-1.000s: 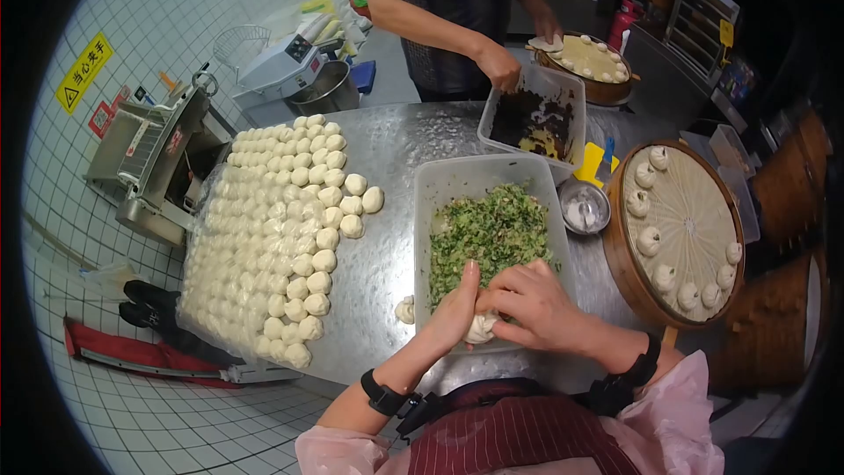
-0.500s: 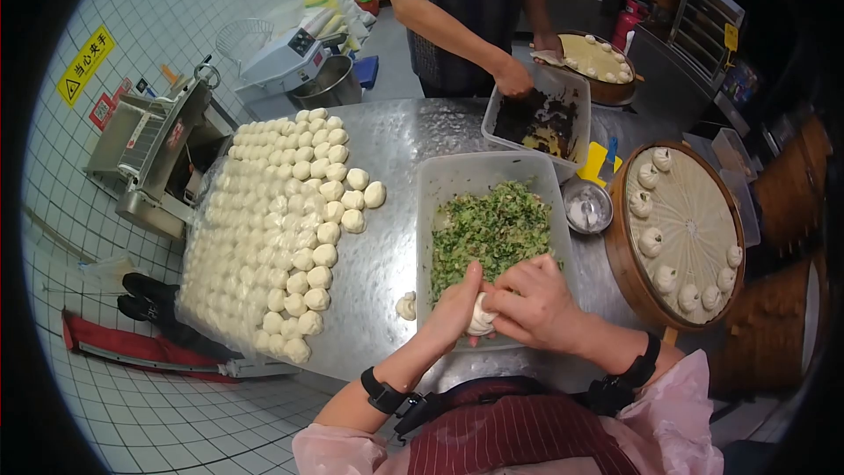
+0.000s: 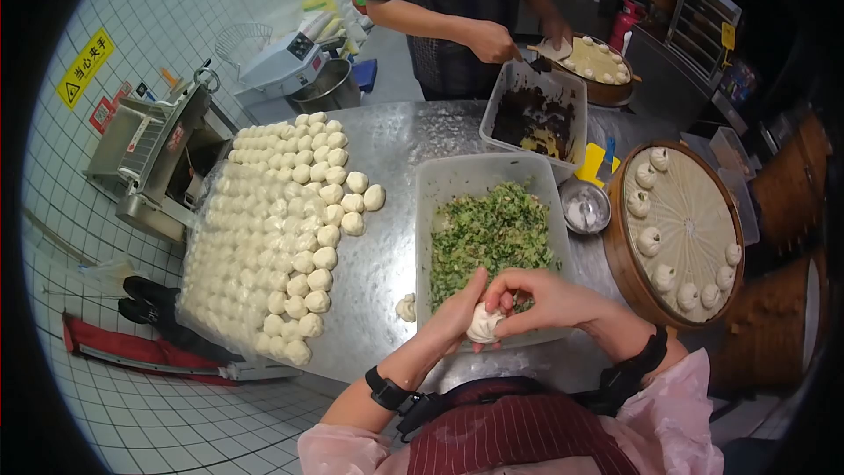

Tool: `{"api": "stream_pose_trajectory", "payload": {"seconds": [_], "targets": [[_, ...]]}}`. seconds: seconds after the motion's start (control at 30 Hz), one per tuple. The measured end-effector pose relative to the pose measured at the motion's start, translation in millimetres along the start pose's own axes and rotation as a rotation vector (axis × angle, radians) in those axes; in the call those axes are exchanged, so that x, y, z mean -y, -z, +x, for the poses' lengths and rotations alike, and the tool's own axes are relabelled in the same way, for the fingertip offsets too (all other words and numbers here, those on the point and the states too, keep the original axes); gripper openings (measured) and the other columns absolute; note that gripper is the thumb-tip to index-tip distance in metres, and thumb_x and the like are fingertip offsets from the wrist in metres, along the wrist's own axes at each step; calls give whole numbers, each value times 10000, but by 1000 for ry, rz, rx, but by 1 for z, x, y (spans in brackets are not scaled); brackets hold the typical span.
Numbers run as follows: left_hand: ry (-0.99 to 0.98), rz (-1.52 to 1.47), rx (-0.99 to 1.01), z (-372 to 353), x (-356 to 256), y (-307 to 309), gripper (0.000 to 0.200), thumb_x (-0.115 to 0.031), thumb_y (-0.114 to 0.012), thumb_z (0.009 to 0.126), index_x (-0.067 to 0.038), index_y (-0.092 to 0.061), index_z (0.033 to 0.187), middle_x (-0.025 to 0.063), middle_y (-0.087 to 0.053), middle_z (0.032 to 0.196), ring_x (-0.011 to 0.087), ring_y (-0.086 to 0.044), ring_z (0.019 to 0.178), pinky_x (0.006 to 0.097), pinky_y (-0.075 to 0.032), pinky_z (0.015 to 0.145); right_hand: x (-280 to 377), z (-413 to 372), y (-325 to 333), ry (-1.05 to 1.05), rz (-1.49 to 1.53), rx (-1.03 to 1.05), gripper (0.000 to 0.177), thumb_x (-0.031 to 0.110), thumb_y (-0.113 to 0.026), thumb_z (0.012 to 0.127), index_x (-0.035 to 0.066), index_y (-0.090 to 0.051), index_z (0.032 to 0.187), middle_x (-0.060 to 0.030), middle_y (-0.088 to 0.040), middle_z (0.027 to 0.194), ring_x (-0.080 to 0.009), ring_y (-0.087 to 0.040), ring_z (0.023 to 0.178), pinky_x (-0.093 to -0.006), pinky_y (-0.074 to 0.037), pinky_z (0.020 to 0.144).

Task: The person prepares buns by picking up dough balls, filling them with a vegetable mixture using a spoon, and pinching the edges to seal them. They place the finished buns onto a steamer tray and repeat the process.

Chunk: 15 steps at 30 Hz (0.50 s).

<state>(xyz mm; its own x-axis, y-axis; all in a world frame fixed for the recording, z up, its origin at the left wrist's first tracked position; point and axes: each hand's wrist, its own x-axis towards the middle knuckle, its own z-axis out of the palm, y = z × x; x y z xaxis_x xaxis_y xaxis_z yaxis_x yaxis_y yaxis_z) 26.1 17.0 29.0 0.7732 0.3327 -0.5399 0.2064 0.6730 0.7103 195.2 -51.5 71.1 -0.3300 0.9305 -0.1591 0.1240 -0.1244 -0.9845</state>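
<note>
A pleated stuffed bun [image 3: 483, 325] is cradled in my left hand [image 3: 450, 312], whose fingers curl beneath it. My right hand [image 3: 543, 301] pinches the bun's upper right side with thumb and fingertips. Both hands hang over the near edge of a clear plastic tub [image 3: 425, 198] of chopped green filling [image 3: 488, 233]. Just left of that tub, a small dough piece [image 3: 405, 308] lies on the metal table [image 3: 374, 255]. At my right stands a round bamboo steamer [image 3: 622, 255], with several pleated buns [image 3: 650, 241] around its lined base.
Rows of dough balls [image 3: 318, 279], partly under plastic film [image 3: 251, 242], cover the table's left side. A metal bowl [image 3: 586, 208] sits between tub and steamer. Across the table, a co-worker's hand [image 3: 492, 40] is over a tub of dark filling [image 3: 536, 119]; their other holds a flat wrapper [image 3: 554, 50].
My right hand has opened its grip slightly and turned, uncovering more of the pleated bun. The co-worker's hand has lifted out of the dark filling toward the wrapper.
</note>
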Motion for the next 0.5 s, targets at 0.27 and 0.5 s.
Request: {"api": "stream_pose_trajectory", "payload": {"seconds": [0.27,0.5], "targets": [[70,-180,11,1,3,9,641,-572,-226,951,-23,-553,994,113,-631,698,231,-643,532,244,-426,314,12,-7,-3,344,-556,-280,153,130,-697,745,95,-662,890,-36,-584,863,-200,-546,852,-325,-410,745],[60,13,33,-3,-4,2,601,-537,-258,962,-5,-515,1068,136,-624,695,240,-639,506,238,-423,289,19,-4,-9,481,-854,-194,132,184,-694,755,136,-659,872,5,-582,875,-179,-539,856,-325,-333,764]]}}
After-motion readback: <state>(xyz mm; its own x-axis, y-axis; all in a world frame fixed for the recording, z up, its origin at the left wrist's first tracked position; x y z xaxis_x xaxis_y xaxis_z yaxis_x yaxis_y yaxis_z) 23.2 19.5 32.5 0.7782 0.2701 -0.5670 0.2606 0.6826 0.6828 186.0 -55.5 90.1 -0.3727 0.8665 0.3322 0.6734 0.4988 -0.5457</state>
